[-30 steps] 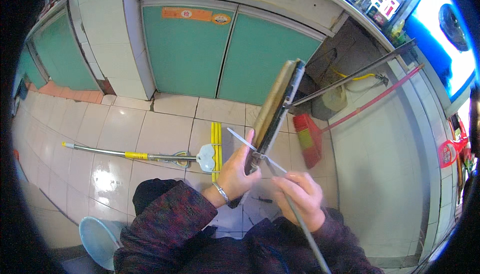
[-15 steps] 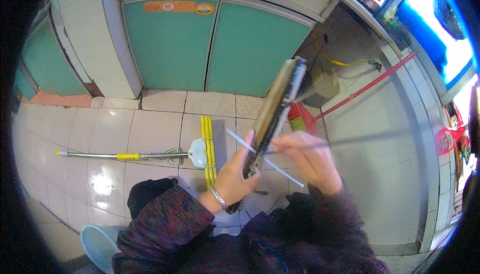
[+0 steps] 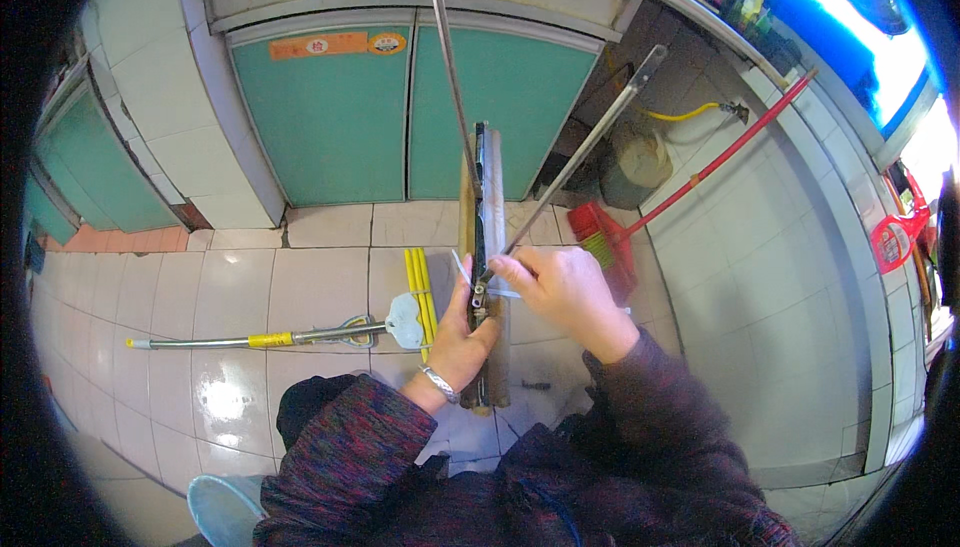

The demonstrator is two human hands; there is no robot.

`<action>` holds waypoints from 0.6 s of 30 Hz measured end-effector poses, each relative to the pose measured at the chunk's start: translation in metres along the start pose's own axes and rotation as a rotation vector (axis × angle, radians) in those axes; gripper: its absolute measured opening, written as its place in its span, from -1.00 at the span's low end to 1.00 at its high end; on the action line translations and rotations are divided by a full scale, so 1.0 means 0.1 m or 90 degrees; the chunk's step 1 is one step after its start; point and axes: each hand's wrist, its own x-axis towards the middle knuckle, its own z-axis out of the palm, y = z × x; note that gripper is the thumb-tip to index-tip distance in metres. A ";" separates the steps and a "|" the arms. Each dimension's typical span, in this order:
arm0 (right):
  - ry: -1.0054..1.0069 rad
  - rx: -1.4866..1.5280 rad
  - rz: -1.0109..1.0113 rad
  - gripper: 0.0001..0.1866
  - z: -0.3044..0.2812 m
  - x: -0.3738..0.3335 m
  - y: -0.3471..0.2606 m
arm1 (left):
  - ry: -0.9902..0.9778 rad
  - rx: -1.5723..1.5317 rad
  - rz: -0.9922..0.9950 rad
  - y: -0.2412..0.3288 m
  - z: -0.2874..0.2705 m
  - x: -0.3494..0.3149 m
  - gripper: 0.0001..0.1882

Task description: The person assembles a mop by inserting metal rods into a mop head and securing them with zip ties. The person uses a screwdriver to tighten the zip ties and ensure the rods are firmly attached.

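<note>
Upright in front of me stands a long mop head point(image 3: 483, 162), with a dark channel down the middle and worn tan foam strips along its sides. My left hand point(image 3: 462, 347), wearing a silver bracelet, is closed around its lower half. A thin white cable tie point(image 3: 461, 265) crosses the head by my fingers, its middle hidden. Two metal rods, a left rod point(image 3: 452, 72) and a right rod point(image 3: 600, 127), slant up from the head. My right hand point(image 3: 575, 292) is closed with thumb and fingers at the right rod's lower end, beside the small metal joint point(image 3: 479, 294).
On the tiled floor lies another mop point(image 3: 405, 321) with yellow rollers and a metal handle. A red dustpan point(image 3: 610, 252) with a long red handle stands right, before a grey bucket point(image 3: 637, 167). Teal cabinet doors point(image 3: 330, 117) stand ahead; a pale blue bucket point(image 3: 225, 507) sits lower left.
The mop head has turned from a rightward tilt to nearly upright. The rod at my right hand, earlier blurred and pointing right, now points up and right. A second rod shows at left.
</note>
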 end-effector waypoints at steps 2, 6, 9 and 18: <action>0.036 0.026 -0.029 -0.68 0.03 -0.08 -0.07 | 0.016 0.010 0.036 -0.08 0.00 0.02 -0.19; 0.154 0.081 -0.108 -0.75 0.21 -0.10 -0.28 | 0.017 0.007 0.034 -0.15 0.02 0.04 -0.24; 0.120 -0.003 -0.099 -0.78 0.30 -0.06 -0.40 | -0.032 0.062 -0.003 -0.14 -0.03 0.03 -0.25; 0.270 0.170 -0.174 -0.88 0.23 -0.03 -0.44 | 0.075 0.156 0.147 -0.17 -0.02 0.13 -0.14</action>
